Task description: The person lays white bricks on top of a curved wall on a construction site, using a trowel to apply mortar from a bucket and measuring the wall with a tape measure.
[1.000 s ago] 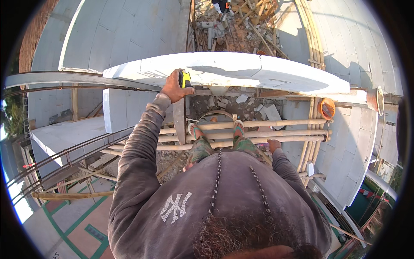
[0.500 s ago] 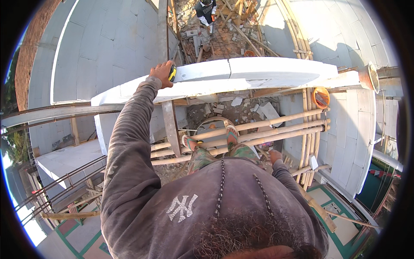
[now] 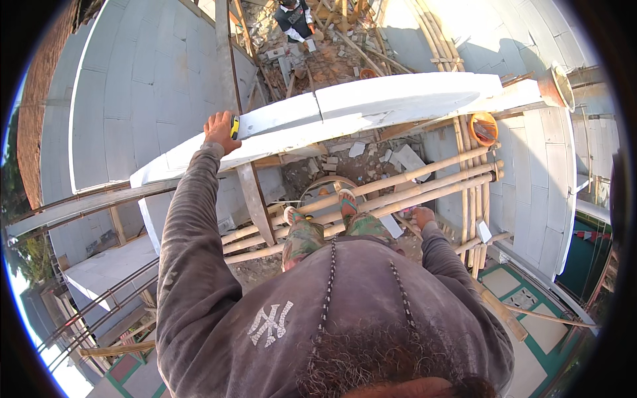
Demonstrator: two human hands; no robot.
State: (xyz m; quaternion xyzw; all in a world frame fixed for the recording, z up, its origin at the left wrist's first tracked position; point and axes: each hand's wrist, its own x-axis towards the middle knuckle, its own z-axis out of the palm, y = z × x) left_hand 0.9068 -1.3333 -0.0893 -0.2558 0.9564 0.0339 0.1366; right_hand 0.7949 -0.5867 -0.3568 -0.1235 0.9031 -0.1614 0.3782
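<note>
My left hand (image 3: 219,131) reaches forward to the top of a curved course of white blocks (image 3: 282,117). Its fingers are closed round a yellow and black tape measure (image 3: 234,127), which rests against the block's upper edge. Low at my right side, beside the bamboo poles (image 3: 424,192), is my right hand (image 3: 423,216). Its fingers look curled in; whatever they may hold is hidden. A vertical joint (image 3: 318,105) splits the block course right of the tape measure.
My sandalled feet (image 3: 346,202) stand at the bamboo scaffold. An orange bucket (image 3: 484,129) sits by upright poles on the right. A metal beam (image 3: 257,202) passes beneath the wall. Another person (image 3: 295,23) is below among rubble. Rebar rods (image 3: 106,298) jut out at left.
The view has shifted, so the wall and my left hand appear farther left. The tape measure stays in my left hand at the block edge. The person below has moved an arm.
</note>
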